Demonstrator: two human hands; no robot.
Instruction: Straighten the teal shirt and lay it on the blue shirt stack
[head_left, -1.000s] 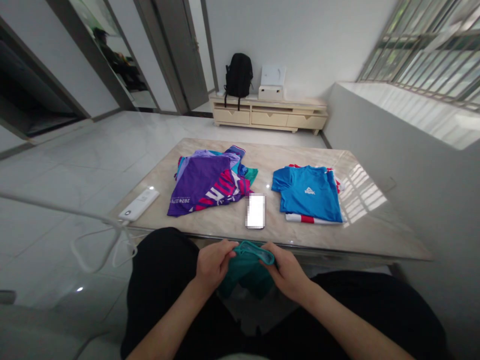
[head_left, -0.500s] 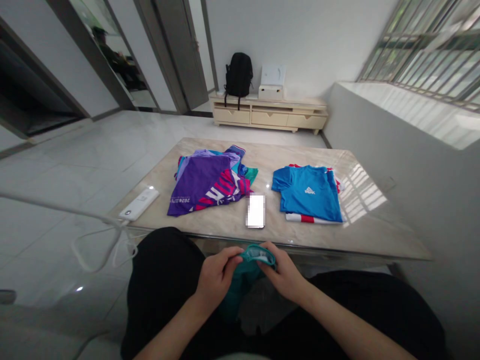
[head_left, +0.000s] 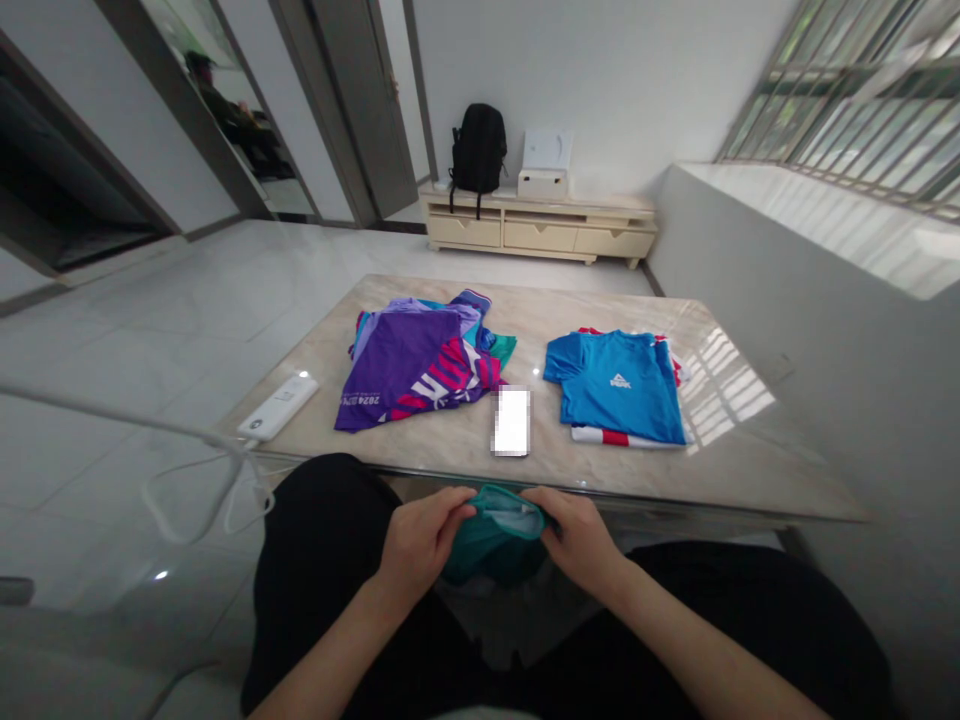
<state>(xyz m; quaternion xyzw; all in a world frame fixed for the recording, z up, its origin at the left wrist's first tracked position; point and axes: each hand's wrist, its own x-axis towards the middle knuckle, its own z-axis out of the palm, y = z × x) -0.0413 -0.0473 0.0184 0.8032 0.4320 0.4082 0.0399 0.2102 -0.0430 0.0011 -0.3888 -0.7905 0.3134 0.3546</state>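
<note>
The teal garment [head_left: 495,553] hangs in the lower middle of the frame, its opening spread into an oval that shows a paler inside, the cloth drooping below.

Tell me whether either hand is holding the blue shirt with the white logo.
No: the blue shirt lies on the table, while the left hand and right hand hold a teal garment.

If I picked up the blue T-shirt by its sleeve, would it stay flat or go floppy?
Probably floppy: the blue T-shirt looks like thin, soft cloth. It may come unfolded, as it seems only laid in folds. It might slide off the white-and-red cloth below, since it appears simply stacked on top.
</note>
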